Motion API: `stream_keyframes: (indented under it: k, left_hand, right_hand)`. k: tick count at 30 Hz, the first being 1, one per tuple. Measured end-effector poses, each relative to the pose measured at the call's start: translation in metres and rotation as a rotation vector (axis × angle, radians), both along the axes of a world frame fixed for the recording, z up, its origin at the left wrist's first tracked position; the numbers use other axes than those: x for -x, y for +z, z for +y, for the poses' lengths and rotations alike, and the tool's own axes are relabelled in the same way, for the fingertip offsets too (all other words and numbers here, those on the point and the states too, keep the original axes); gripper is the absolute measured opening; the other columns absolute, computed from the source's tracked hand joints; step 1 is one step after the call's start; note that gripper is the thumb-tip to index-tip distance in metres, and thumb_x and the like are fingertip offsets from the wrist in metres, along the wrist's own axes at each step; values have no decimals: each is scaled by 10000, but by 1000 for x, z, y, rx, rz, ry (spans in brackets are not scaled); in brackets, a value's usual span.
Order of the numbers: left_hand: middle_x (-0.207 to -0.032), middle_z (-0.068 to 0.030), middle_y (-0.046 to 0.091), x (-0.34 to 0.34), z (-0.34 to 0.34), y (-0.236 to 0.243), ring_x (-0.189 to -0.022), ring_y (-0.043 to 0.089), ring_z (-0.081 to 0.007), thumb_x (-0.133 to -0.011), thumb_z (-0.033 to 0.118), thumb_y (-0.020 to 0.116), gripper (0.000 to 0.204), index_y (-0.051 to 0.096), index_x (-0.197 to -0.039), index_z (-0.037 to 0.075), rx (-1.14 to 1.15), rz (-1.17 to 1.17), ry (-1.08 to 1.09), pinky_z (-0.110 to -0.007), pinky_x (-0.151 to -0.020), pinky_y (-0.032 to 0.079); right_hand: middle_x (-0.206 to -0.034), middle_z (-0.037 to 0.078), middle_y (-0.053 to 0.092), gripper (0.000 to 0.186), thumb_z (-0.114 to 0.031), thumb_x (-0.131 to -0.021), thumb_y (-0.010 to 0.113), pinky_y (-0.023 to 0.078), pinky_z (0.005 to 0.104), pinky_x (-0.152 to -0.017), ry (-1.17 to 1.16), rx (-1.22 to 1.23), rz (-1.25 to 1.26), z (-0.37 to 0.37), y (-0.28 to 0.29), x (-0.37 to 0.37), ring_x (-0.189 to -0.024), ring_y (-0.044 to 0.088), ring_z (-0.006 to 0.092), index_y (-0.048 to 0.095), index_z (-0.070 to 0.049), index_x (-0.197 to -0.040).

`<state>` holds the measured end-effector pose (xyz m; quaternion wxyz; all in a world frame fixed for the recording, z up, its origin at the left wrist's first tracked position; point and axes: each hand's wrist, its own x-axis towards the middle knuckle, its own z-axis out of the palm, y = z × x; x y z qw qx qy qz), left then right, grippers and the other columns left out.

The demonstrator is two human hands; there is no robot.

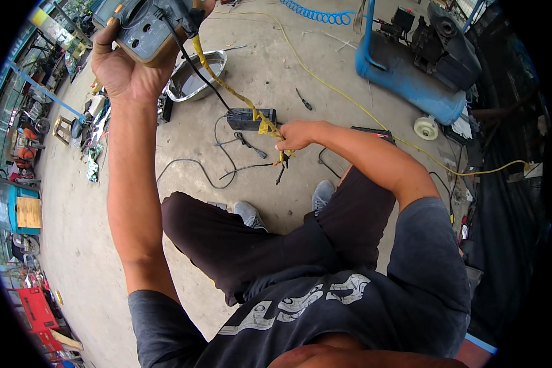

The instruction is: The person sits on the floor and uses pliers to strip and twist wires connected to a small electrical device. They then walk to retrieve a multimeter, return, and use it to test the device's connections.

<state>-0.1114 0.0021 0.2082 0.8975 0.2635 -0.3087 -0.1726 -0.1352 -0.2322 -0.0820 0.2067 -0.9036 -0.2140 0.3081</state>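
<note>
Raised at the upper left, my left hand (127, 76) grips a grey plastic housing (146, 44) with a round part and several holes in its face; the top of the picture cuts it off. From its right side, a yellow-taped wire harness (230, 92) and a black cable (185, 54) run down toward the middle. My right hand (297, 135) closes around the harness near its lower end. Loose dark wire ends (282, 168) stick out below that hand. Behind the harness, a black rectangular box (239, 121) lies on the concrete floor.
A metal basin (218, 60) sits behind my left arm. Black cords (196, 162) and a plug (260, 153) lie near my shoes (248, 214). A yellow hose (331, 92) crosses the floor toward a blue air compressor (405, 76). A red cabinet (37, 310) stands far left.
</note>
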Motion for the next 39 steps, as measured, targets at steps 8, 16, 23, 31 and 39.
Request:
stream_keyframes:
  k: [8,16,23,31,39]
  left_hand:
    - [-1480,-332,297,2,-3,1,-1388,291,-499,-700,167,577,883,226,-1493,0,20,30,50,-650,-1189,112]
    - [-1477,-325,312,8,17,-8,-1363,347,-493,-736,246,560,846,253,-1493,25,68,12,-21,-678,-1164,154]
    - [-1477,-326,316,15,38,-9,-1364,355,-478,-750,267,565,850,247,-1496,10,47,4,29,-674,-1160,153]
    - [-1467,-324,342,31,32,-28,-1338,399,-470,-779,302,558,823,275,-1482,-17,-13,95,8,-688,-1124,232]
    - [-1462,-322,351,43,32,-50,-1319,442,-435,-766,273,617,885,219,-1476,-75,-109,131,-19,-632,-1124,288]
  right_hand:
    - [-771,118,667,323,-271,-959,521,546,329,-524,-379,-336,411,-8,-2,-2,-618,641,177,586,35,-1041]
    - [-911,161,630,305,15,-833,518,579,352,-615,-693,-854,569,-45,6,-33,-710,653,225,484,90,-1127]
    - [-974,179,577,197,-15,-808,564,594,439,-760,-1018,-1402,757,-86,16,-61,-821,649,286,520,44,-991]
    - [-863,168,634,121,-55,-878,622,615,375,-710,-1540,-1604,253,-125,9,-87,-753,654,272,573,35,-942]
    - [-944,159,653,137,8,-852,579,584,378,-768,-1614,-1720,184,-161,8,-85,-834,665,270,568,41,-985]
